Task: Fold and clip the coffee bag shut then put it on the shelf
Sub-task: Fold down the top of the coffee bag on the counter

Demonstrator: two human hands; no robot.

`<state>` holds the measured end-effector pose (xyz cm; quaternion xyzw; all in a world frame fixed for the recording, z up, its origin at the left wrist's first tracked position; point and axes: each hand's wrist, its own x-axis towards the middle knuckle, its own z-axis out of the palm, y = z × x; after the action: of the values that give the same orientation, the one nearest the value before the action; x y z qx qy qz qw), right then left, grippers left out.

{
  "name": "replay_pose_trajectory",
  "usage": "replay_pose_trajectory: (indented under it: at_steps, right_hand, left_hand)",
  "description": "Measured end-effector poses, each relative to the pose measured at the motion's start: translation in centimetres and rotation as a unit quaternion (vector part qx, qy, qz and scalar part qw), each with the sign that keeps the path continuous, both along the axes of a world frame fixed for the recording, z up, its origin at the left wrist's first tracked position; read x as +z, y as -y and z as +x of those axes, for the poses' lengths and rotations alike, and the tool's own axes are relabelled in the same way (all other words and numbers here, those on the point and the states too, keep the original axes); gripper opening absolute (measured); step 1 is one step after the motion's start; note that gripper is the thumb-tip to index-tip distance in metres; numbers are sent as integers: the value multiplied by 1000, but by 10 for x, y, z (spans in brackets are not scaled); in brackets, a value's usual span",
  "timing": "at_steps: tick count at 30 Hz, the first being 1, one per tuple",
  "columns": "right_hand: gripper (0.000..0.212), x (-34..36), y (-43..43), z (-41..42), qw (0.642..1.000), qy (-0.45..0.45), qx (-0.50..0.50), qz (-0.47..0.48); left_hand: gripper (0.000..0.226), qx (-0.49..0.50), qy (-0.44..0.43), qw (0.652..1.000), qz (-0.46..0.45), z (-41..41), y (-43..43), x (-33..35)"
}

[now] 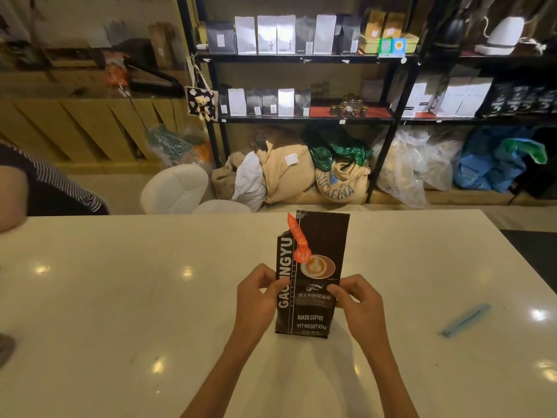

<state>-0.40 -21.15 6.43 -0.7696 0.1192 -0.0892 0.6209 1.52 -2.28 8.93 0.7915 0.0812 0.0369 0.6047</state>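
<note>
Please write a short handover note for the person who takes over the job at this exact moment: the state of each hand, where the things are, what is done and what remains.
Left hand: grips the left edge of the coffee bag.
Right hand: grips the bag's right edge.
The bag stands upright on the white table, top not yet folded; an orange tag is on its front.
The blue clip lies on the table to the right, untouched.
The shelf is behind the table, already holding other bags.
Done: bag is positioned and steadied.
Left: fold the top, clip it, put the bag on the shelf.
</note>
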Motion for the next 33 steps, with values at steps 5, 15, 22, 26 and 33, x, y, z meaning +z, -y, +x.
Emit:
replay_pose_trajectory:
  at_steps: [5, 15, 22, 26, 33]
  right_hand:
    - [15, -5, -10, 14, 998, 12, -50, 25]
    - [35, -11, -8, 51, 995, 58, -1, -77]
    - [23, -14, -2, 17, 990, 83, -61, -93]
    - [14, -11, 0, 7, 985, 65, -100, -126]
    - [20, -12, 9, 0, 997, 66, -32, 2]
  left_hand:
    - [17, 25, -25, 997, -69, 17, 5, -7]
    - [52, -48, 85, 994, 40, 55, 6, -18]
    - [24, -101, 155, 968, 167, 31, 8, -23]
    - [13, -32, 115, 985, 123, 23, 14, -21]
    - [7, -75, 21, 992, -98, -1, 34, -32]
